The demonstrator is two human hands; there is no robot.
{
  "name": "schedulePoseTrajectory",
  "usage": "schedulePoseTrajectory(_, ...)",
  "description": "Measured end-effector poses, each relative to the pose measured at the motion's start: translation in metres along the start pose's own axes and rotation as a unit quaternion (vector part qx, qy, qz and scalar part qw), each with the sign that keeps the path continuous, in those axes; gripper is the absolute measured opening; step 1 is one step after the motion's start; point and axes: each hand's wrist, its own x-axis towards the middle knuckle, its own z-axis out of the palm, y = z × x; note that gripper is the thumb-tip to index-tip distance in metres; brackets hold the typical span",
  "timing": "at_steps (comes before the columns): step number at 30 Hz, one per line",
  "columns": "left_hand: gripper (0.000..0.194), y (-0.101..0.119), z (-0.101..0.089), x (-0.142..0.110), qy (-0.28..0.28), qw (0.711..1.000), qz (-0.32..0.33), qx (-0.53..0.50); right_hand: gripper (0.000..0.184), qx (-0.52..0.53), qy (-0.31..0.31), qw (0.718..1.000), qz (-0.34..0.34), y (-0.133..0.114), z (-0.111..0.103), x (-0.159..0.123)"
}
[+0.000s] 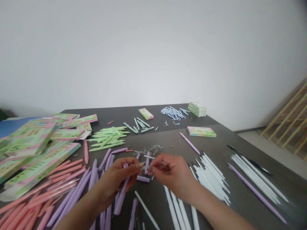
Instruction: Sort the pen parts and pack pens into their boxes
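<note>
My left hand (123,172) is closed around a purple pen barrel (122,196), which slants down out of the fist. Its thumb and forefinger meet close to the fingertips of my right hand (169,172). The right fingers are pinched together; what they hold is too small to make out. Just behind both hands lie small clear plastic pieces (153,149) in a loose pile. Loose purple pen parts (143,179) lie beneath and between the hands, partly covered by them. A single white pen refill (146,209) rests on the table in front.
Coral pen barrels (26,210) and pen boxes (31,140) crowd the left. Green pen barrels (109,137) and blue pen parts (172,112) lie farther back. White refills (211,179) spread at right. More boxes (201,131) stand on the dark table (240,143).
</note>
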Motion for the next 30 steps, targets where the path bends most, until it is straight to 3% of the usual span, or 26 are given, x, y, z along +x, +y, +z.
schedulePoseTrajectory(7, 0.030, -0.002, -0.001, 0.002, -0.015, 1.000, -0.005, -0.011, 0.005, -0.021, 0.012, 1.000, -0.014, -0.002, 0.002, -0.001)
schedulePoseTrajectory(11, 0.030, -0.004, -0.001, 0.001, -0.018, 1.000, -0.009, -0.016, 0.017, 0.003, 0.008, 0.999, -0.036, -0.002, 0.002, -0.001)
schedulePoseTrajectory(18, 0.029, -0.005, 0.001, 0.003, -0.018, 1.000, -0.003, -0.011, 0.027, -0.114, 0.006, 0.988, -0.105, -0.013, -0.003, 0.000)
schedulePoseTrajectory(22, 0.030, -0.005, 0.000, 0.004, 0.028, 1.000, 0.004, -0.008, 0.024, -0.175, -0.023, 0.982, -0.074, -0.012, -0.014, 0.003)
schedulePoseTrajectory(24, 0.029, -0.004, 0.000, 0.005, 0.058, 0.998, 0.011, -0.013, 0.022, -0.264, -0.067, 0.962, -0.027, -0.005, -0.017, 0.003)
schedulePoseTrajectory(26, 0.029, -0.003, 0.000, 0.006, 0.071, 0.997, 0.014, -0.017, 0.020, -0.377, -0.118, 0.919, 0.004, 0.003, -0.017, 0.003)
schedulePoseTrajectory(28, 0.029, -0.002, 0.000, 0.007, 0.074, 0.997, 0.010, -0.017, 0.019, -0.457, -0.154, 0.876, 0.010, 0.011, -0.013, 0.002)
schedulePoseTrajectory(30, 0.028, -0.002, 0.000, 0.008, 0.076, 0.997, 0.005, -0.013, 0.017, -0.484, -0.178, 0.857, 0.003, 0.015, -0.007, 0.002)
